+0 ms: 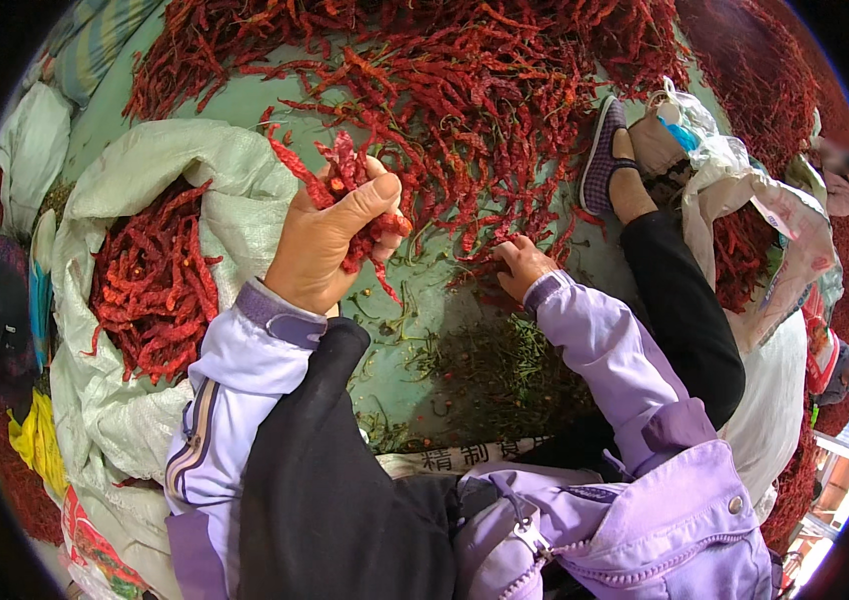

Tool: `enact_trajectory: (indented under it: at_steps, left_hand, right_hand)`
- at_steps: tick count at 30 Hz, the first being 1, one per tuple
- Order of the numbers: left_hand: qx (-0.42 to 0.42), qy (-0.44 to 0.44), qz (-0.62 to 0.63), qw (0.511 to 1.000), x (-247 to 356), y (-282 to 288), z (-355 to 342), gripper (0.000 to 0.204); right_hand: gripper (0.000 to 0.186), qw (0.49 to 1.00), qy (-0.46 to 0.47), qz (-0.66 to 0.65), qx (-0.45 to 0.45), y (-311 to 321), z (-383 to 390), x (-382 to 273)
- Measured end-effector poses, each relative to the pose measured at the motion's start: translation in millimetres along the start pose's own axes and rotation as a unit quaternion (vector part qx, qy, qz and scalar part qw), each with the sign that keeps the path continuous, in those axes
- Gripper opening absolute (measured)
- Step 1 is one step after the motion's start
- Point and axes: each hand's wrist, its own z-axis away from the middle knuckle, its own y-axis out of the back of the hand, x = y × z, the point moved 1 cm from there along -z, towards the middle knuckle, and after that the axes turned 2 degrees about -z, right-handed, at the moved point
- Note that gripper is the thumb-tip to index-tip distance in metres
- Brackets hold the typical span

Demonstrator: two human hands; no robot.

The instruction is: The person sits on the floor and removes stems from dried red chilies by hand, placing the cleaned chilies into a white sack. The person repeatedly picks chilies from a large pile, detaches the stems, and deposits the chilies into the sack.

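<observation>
My left hand (330, 235) is raised and closed round a bunch of wrinkled dried red chilli peppers (343, 165). Their tips stick out above the thumb and below the fingers. Lower and to the right, my right hand (525, 268) is at the near edge of a loose spread of chillies (505, 130), its bent fingers on a red chilli (480, 262). The fingertips are partly hidden. To the left of my left hand a white woven sack (245, 180) stands open, its mouth rolled down, with red chillies (157, 290) inside.
Green stems and scraps (505, 370) litter the pale green sheet (385, 340) between my legs. On the right, beyond my outstretched leg (685, 290) and checked shoe (602, 155), stands another white bag (745, 200) with chillies. A yellow bag (37, 440) lies far left.
</observation>
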Motion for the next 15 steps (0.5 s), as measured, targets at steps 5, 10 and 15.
enact_trajectory:
  at_steps: [5, 10, 15]
  left_hand:
    - [0.0, 0.009, -0.03, 0.999, -0.6, -2.2, 1.0, 0.013]
    - [-0.002, 0.012, -0.053, 0.999, -4.1, 0.1, 0.5, 0.011]
    - [-0.021, 0.026, -0.071, 0.997, -5.1, -1.1, 2.6, 0.012]
  right_hand:
    - [0.031, 0.998, 0.012, 0.064, -0.007, -10.7, -10.8, 5.6]
    - [0.025, 0.964, 0.171, -0.113, 0.173, 0.1, 4.0, 26.1]
    - [0.021, 0.863, 0.208, -0.409, 0.213, 32.3, 28.6, 33.4]
